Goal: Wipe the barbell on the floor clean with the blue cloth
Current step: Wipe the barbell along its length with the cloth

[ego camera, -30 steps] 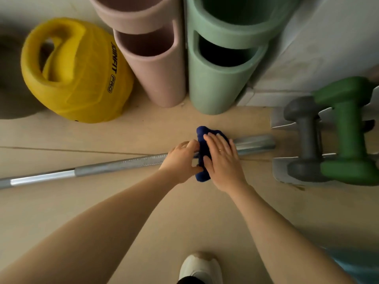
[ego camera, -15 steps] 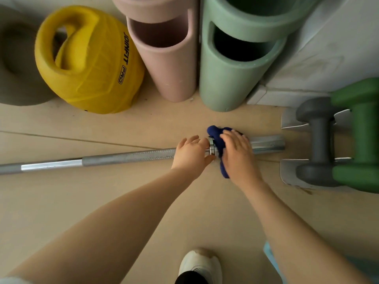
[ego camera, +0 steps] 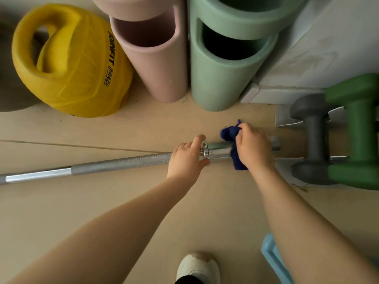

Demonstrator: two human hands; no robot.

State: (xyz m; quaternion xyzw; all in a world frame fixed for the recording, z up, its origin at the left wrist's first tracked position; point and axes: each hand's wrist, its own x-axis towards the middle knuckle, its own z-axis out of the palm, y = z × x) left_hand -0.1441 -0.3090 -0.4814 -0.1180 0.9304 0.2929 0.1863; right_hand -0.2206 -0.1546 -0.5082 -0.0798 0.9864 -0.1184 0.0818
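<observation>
Floorside "JOINFIT PRO" ball (ego camera: 71,64) (yellow); hands (ego camera: 186,158) grip barbell (ego camera: 119,163), cloth (ego camera: 231,134).

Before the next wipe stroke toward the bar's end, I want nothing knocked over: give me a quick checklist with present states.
1. Blue cloth wrapped over the barbell sleeve: ok.
2. Right hand grips the cloth: ok.
3. Left hand steadies the bar at the collar: ok.
4. Room beyond the bar's end: not ok, grey dumbbell sits close.
5. Sleeve underside clean: cannot tell.
</observation>
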